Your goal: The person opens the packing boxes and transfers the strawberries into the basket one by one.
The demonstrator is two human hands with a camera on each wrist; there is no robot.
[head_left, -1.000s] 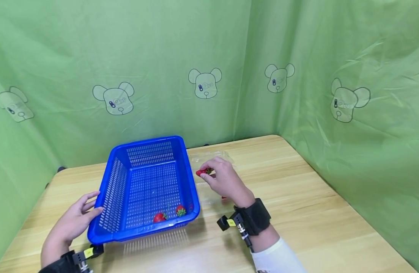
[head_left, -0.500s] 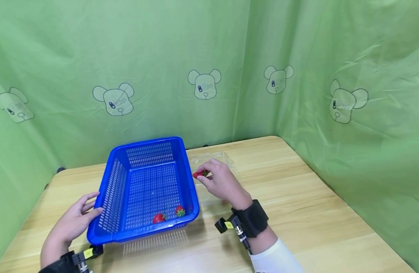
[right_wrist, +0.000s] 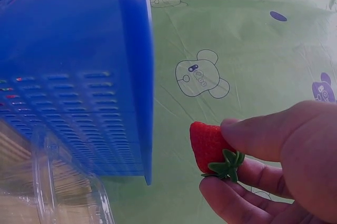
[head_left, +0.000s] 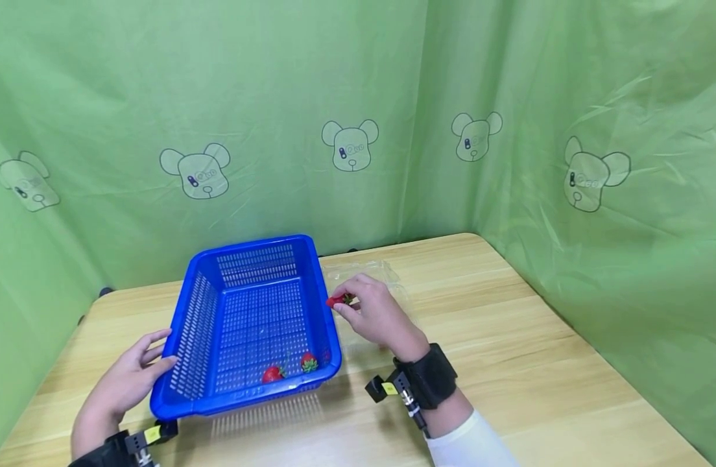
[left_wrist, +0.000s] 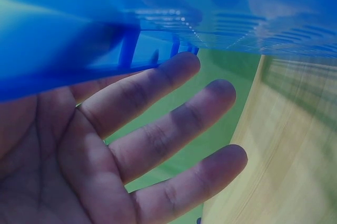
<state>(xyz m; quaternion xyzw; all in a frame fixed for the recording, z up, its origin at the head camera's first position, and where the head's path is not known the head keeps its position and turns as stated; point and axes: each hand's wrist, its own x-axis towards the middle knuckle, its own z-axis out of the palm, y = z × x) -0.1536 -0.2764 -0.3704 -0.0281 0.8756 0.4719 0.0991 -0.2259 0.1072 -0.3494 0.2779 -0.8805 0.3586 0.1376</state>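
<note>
My left hand grips the left rim of a blue perforated plastic basket, thumb over the rim. In the left wrist view several fingers stretch out below the rim, apart from one another. Two red strawberries, one and another, lie inside near the basket's front wall. At the right rim, my right hand pinches a strawberry between thumb and fingers. Its green leaves point back towards the palm, and in the right wrist view a gap separates it from the basket.
A clear plastic container lies on the wooden table right of the basket, partly behind my right hand. A speck of red shows beneath that wrist. Green curtains with bear-head prints surround the table.
My right hand has shifted slightly left with the strawberry, bringing it up to the basket's right rim. The left hand and the basket stay where they were.
</note>
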